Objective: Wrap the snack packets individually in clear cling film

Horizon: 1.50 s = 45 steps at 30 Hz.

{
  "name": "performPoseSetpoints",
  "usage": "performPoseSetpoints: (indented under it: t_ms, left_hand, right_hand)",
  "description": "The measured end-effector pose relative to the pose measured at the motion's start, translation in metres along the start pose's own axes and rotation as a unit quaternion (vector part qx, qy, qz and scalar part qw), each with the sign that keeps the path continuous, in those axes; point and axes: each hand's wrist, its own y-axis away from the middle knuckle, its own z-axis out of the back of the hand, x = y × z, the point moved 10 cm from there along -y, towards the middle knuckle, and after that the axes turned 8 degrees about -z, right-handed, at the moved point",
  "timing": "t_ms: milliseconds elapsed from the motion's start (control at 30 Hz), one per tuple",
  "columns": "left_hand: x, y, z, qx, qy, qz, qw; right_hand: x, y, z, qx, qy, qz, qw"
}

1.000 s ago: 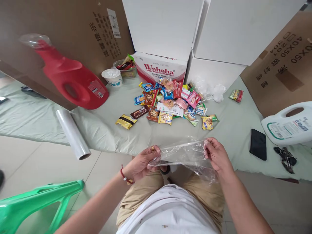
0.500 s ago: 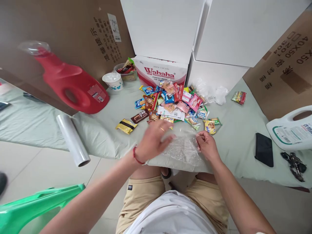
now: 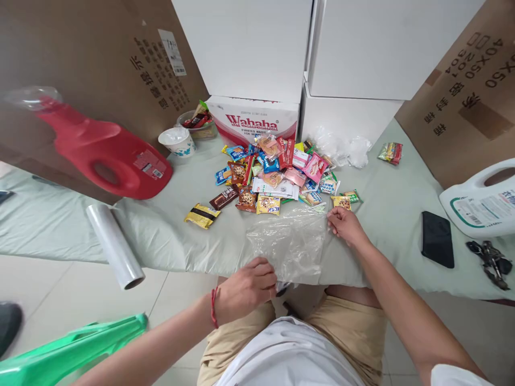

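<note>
A clear plastic bag [image 3: 295, 241] lies flat and crinkled at the table's front edge, between my two hands. With thumb and fingers pinched together, my right hand [image 3: 346, 226] grips its upper right edge. My left hand [image 3: 250, 284] is curled closed at the bag's lower left edge; its fingertips are partly hidden but appear to hold the film. Just beyond the bag sits a heap of small wrapped snacks [image 3: 277, 166]. A yellow packet with a dark band [image 3: 202, 215] lies apart on the left, and a yellow cookie packet [image 3: 341, 202] is just past my right hand.
On the left stand a red jug [image 3: 108, 155], a paper cup [image 3: 179, 142] and a roll of film [image 3: 115, 246]. A Wahaba box [image 3: 257, 118] backs the heap. Crumpled clear plastic [image 3: 341, 147], a phone [image 3: 438, 239], keys [image 3: 491, 262] and a white jug [image 3: 483, 203] are to the right.
My left hand has come down from above the bag to its lower left edge and closed. The bag is spread wider. My right hand still pinches its right side. The view has shifted slightly.
</note>
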Motion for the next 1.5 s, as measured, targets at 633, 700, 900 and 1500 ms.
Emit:
performPoseSetpoints:
  t_ms: [633, 700, 900, 1500]
  left_hand:
    - [0.080, -0.026, -0.023, -0.003, -0.004, 0.283, 0.959]
    - [0.073, -0.021, -0.045, 0.036, -0.018, 0.254, 0.966]
    - [0.056, -0.017, -0.067, 0.100, -0.035, 0.232, 0.967]
    - [0.083, 0.011, -0.057, 0.107, -0.029, 0.213, 0.971]
  right_hand:
    - [0.035, 0.007, -0.002, 0.038, 0.110, 0.095, 0.989]
    - [0.049, 0.010, 0.030, -0.073, 0.197, 0.128, 0.969]
    - [0.099, 0.084, -0.033, 0.157, 0.318, 0.343, 0.870]
    - [0.007, 0.084, 0.055, 0.158, 0.374, 0.198, 0.892]
